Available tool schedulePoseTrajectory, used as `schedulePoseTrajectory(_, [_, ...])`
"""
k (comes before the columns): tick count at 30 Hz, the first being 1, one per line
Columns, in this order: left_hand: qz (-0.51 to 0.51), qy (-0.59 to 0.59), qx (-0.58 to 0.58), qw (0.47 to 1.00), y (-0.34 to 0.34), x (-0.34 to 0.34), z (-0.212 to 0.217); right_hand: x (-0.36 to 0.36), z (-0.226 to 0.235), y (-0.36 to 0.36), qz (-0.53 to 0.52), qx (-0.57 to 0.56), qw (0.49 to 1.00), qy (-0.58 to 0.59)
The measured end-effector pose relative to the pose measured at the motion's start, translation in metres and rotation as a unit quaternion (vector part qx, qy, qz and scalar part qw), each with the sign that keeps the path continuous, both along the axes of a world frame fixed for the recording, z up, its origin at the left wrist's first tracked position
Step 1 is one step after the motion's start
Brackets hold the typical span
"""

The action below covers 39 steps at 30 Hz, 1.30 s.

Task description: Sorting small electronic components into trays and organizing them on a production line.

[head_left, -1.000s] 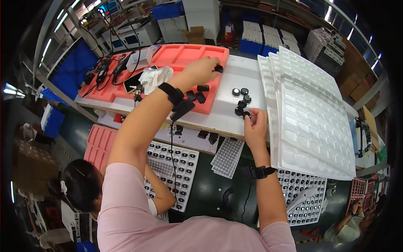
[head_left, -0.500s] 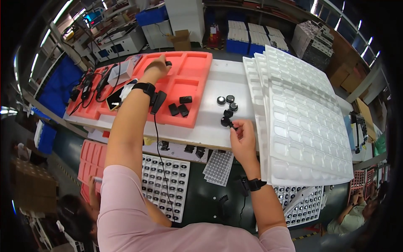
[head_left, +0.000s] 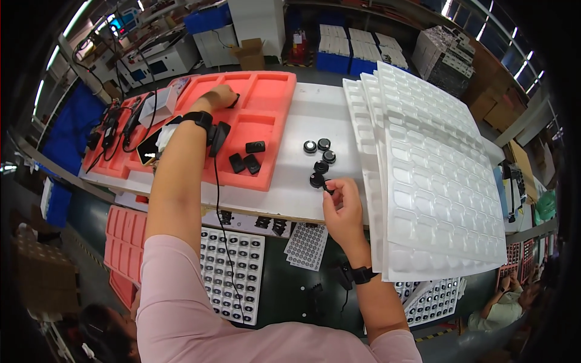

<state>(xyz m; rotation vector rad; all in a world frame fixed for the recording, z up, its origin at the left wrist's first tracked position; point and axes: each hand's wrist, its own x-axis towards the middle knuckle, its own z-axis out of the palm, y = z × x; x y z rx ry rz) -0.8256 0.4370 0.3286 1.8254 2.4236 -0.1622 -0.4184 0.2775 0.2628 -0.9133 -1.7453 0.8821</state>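
My left hand (head_left: pixel 219 97) reaches over the red foam tray (head_left: pixel 282 112) at the far left, fingers closed on a small black piece (head_left: pixel 235 101) at an upper compartment. My right hand (head_left: pixel 345 209) is over the white tabletop near its front edge, thumb and fingers pinching a small dark part (head_left: pixel 328 189), mostly hidden by them. Just beyond it lies a loose group of round black knob-like parts (head_left: pixel 321 166), the nearest round part (head_left: pixel 316 179) almost touching my fingers. Several black rectangular pieces (head_left: pixel 251 162) rest in the tray's near compartment.
Stacked white plastic blister trays (head_left: pixel 436 181) lean at the right. Cables and black adapters (head_left: pixel 112 133) lie at the tray's left end, near a phone (head_left: pixel 149 145). Below the table edge are a filled white tray (head_left: pixel 233 272) and a sheet of round labels (head_left: pixel 306 245). Other people sit at lower left and right.
The whole view has shifted slightly. The black piece in my left hand sits a little nearer to me in the tray. My right hand has drawn slightly back from the round parts.
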Motion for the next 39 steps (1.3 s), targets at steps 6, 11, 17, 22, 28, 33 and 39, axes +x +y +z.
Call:
schedulePoseTrajectory(6, [-0.040,-0.084,-0.064,0.994,-0.004,-0.004,0.011,0.002,-0.002,0.002,-0.007,0.010,1.000,-0.006])
schedulePoseTrajectory(11, [-0.169,0.041,0.012,0.985,-0.010,-0.022,-0.007,0.001,-0.003,0.001,-0.008,0.009,1.000,-0.006])
schedulePoseTrajectory(17, [-0.108,-0.086,0.214,0.967,-0.023,0.066,0.008,0.003,-0.004,0.003,-0.012,0.004,1.000,-0.003])
schedulePoseTrajectory(22, [-0.293,-0.125,0.038,0.947,-0.056,0.168,0.038,0.001,-0.002,-0.001,0.001,-0.012,1.000,0.014])
schedulePoseTrajectory(28, [-0.326,-0.109,-0.027,0.939,-0.067,0.216,0.014,0.001,-0.005,0.000,0.001,-0.025,0.999,0.027])
schedulePoseTrajectory(33, [-0.327,-0.106,-0.016,0.939,-0.056,0.226,-0.003,0.002,-0.003,0.000,0.005,-0.025,0.999,0.030])
schedulePoseTrajectory(39, [-0.286,-0.112,0.011,0.952,-0.049,0.219,-0.007,0.002,-0.001,0.000,0.023,-0.020,0.999,0.016])
